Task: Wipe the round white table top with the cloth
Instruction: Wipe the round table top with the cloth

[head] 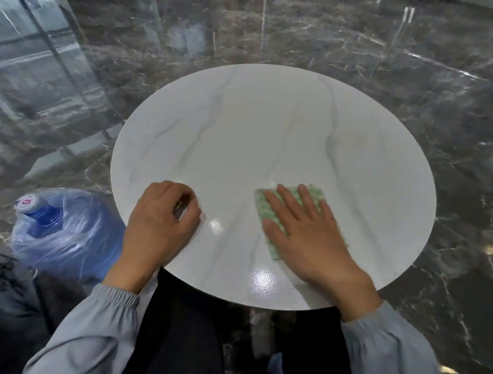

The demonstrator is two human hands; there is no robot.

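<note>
The round white bench top with faint grey veining (270, 125) fills the middle of the frame. The task's thing, a small green-and-white patterned cloth (316, 191), lies flat on the bench in its lower right part, nearer the front rim than the centre. The right hand (308, 234) lies spread on top of it, fingers straight and pressing it down against the surface, not curled round it. Only the cloth's upper right corner and left edge show past the fingers.

The left hand (159, 219) rests on the lower left part of the bench, just inside the rim. Its fingers are loosely curled and it grasps nothing that can be seen. It looks like a bracing hand, with no part in the wiping.

As for progress, the wiping looks to be under way, since the cloth is down and pressed. How much is done cannot be read from the surface. It is glossy, with bright light spots near the front edge, and shows no clear streaks, damp trails or dirt to separate wiped from unwiped areas. The upper half of the bench and its left side are well apart from the cloth, so those likely remain to be covered, along with the rim.

Off the bench, at lower left, a blue water bottle wrapped in clear plastic (65, 227) stands on the dark polished marble floor (414, 67).
</note>
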